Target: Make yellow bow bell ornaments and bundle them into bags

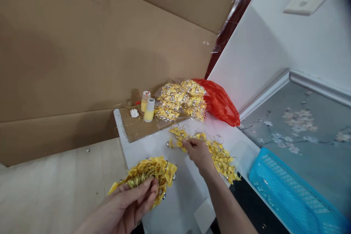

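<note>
A bunch of yellow ribbon bows (pixel 164 168) with small silver bells hangs from gathered gold cords. My left hand (pixel 137 201) is closed around those cords, with the bows fanning out beyond the fingers. On the white tabletop, more loose yellow bows (pixel 222 157) with bells and thin cord loops lie in a long heap. My right hand (pixel 199 151) is at the far left end of this heap, thumb and forefinger pinched at a yellow ribbon bow (pixel 178 137). The fingers partly hide what they grip.
Clear bags of yellow bows (pixel 178 98) stand at the back beside a red plastic bag (pixel 219 102). Two small yellow-and-white cylinders (pixel 149 111) are on a cardboard piece (pixel 131 128). A blue basket (pixel 290 193) is at right; a cardboard wall (pixel 95 51) rises behind.
</note>
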